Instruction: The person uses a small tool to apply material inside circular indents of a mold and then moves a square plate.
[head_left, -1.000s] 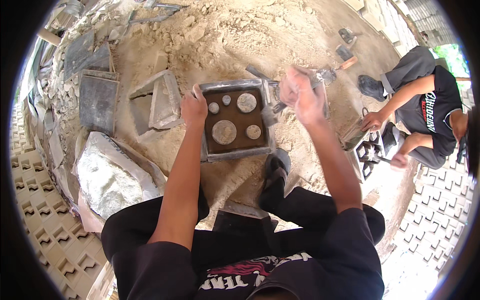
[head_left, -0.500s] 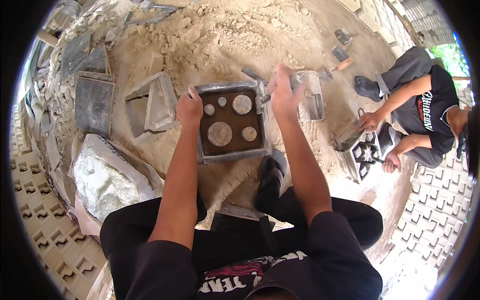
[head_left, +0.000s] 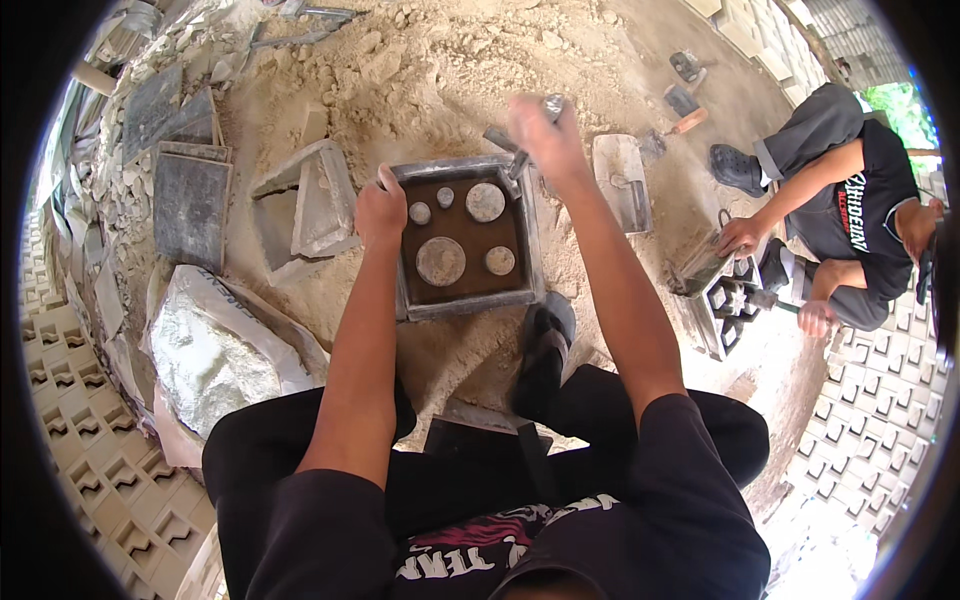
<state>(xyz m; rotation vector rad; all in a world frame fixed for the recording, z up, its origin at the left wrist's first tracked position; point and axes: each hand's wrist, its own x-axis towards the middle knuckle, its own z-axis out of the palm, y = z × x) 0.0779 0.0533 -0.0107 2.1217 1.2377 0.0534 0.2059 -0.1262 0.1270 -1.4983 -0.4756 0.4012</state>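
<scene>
A square grey metal mould (head_left: 465, 308) lies on the dusty ground in front of me. Several round plugs of different sizes, the largest being a round disc (head_left: 440, 261), stand in its brown bed. My left hand (head_left: 380, 212) is closed on the mould's left rim, thumb pointing up. Over the far right corner is my right hand (head_left: 548, 140), blurred, with its fingers wrapped round a metal bar (head_left: 519, 164). One end of the bar shows above the fist, and the other points down at the corner of the rim. The fist covers its middle.
To the left are a broken pale frame (head_left: 325, 200), dark slabs (head_left: 190, 212) and an open sack of white powder (head_left: 205, 345). A flat trowel (head_left: 622, 185) lies right. Farther right, a co-worker (head_left: 850, 200) handles a patterned mould (head_left: 730, 310). Loose rubble (head_left: 400, 60) lies beyond.
My right hand has swung left with the metal bar, which now stands steeper against the mould's far right corner. My left hand stays on the rim. The co-worker's nearer hand has shifted slightly right.
</scene>
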